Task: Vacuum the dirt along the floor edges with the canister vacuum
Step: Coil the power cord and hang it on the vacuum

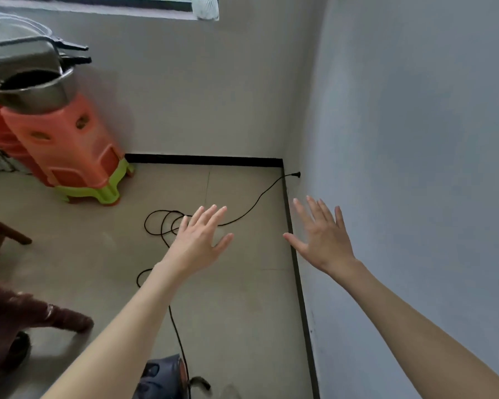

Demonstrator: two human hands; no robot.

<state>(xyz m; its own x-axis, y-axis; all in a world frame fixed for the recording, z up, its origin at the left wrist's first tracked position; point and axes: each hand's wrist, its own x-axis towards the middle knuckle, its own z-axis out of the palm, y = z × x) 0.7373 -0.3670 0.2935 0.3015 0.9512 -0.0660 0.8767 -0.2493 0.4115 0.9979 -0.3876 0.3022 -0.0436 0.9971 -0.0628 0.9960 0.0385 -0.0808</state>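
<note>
Wooden furniture (3, 243): a brown leg and rail are seen at the far left edge, above a dark blurred chair part (35, 312) lower down.
Stools (61, 145): a stack of orange plastic stools on a lime-green one is set on the floor by the back wall; metal pots (32, 84) with black handles are piled on top.
Floor (242, 312): beige tiles are bordered by a dark skirting strip (205, 160) along the back wall and the right wall.
Power cord (167, 226): a black cord is looped on the tiles behind the left hand and is run up to a plug (296, 175) at the base of the right wall, near the corner.
Canister vacuum (163, 378): a dark body with a red part is cut by the bottom edge, on the floor just below the left forearm; the cord is led down to it.
Left hand (199, 240): it is held palm down over the cord loops, fingers spread, nothing gripped.
Right hand (323, 234): it is raised beside the right wall, over the skirting strip, fingers spread wide, nothing held.
Right wall (415, 168): plain and pale, it fills the right side.
</note>
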